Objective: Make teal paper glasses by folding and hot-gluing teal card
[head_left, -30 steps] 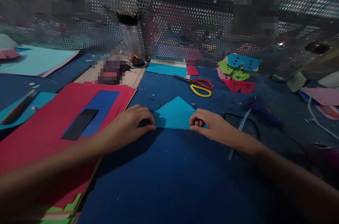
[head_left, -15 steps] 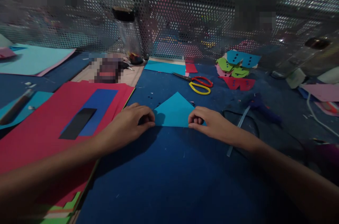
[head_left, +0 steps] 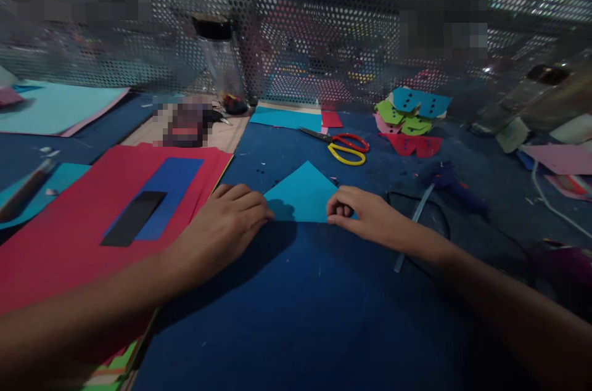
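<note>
A light-blue sheet of paper, folded to a triangle, lies on the dark blue tabletop with its point away from me and its straight edge towards me. My left hand covers the paper's left corner, fingers bent down and together on it. At the right corner, my right hand is curled, thumb and fingers pinching the paper. Both corners are hidden under the hands. Beyond the paper lie scissors with one red and one yellow handle.
Red paper sheets with blue and black strips lie on the left. A glue gun rests at right, its cord near my right wrist. Cut paper pieces, a clear jar and a perforated metal screen stand at the back.
My left hand has rolled over, its back now turned up and its fingers laid lower over the left corner. My right hand keeps its pinch. The view has shifted slightly.
</note>
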The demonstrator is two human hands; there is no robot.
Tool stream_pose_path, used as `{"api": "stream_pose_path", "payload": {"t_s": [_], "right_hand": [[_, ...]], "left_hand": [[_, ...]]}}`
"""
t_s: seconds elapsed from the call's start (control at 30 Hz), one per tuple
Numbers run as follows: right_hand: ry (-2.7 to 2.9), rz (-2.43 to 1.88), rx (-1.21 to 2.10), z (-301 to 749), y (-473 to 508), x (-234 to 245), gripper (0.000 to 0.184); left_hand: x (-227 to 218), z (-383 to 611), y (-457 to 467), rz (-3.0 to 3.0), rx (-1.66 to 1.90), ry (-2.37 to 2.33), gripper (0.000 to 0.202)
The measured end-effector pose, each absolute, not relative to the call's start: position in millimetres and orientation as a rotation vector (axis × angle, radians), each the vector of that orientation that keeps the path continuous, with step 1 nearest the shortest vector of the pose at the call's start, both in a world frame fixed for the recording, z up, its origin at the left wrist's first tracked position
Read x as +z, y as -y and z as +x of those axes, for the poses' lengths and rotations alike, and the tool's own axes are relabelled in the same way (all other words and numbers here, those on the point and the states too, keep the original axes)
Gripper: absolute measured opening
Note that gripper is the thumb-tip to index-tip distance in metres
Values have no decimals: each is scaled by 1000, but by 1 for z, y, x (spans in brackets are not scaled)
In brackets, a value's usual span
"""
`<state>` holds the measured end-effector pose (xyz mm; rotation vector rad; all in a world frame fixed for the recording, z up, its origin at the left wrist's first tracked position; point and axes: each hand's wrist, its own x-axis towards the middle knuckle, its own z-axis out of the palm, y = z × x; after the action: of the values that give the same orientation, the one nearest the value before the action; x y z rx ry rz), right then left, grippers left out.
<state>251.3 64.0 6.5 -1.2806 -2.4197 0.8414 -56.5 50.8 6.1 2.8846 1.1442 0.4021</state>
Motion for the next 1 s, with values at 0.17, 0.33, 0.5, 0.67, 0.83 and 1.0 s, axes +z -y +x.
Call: {"api": "stream_pose_path", "payload": {"t_s": [0.17,0.33,0.5,0.67,0.83,1.0], "right_hand": [[2428,-1289,827,250,-63,10,5],[2414,-1284,849,252,-63,8,7],[2412,-1275,855,253,-63,6,7],[2412,-1276,855,253,-63,7,7],[2418,-1277,849,253,-63,7,7],[2413,-1274,838,253,-64,5,6]], "left_hand": [[12,-53,-35,3161,254,-1089,22],[10,-50,-24,3214,118,-1086,25],[10,-48,-17,3199,42,-1150,27],[13,-43,-16,3130,-80,-1229,29],[11,-44,-17,3112,-92,-1250,30],[8,-45,-17,3139,-34,-1199,43]]}}
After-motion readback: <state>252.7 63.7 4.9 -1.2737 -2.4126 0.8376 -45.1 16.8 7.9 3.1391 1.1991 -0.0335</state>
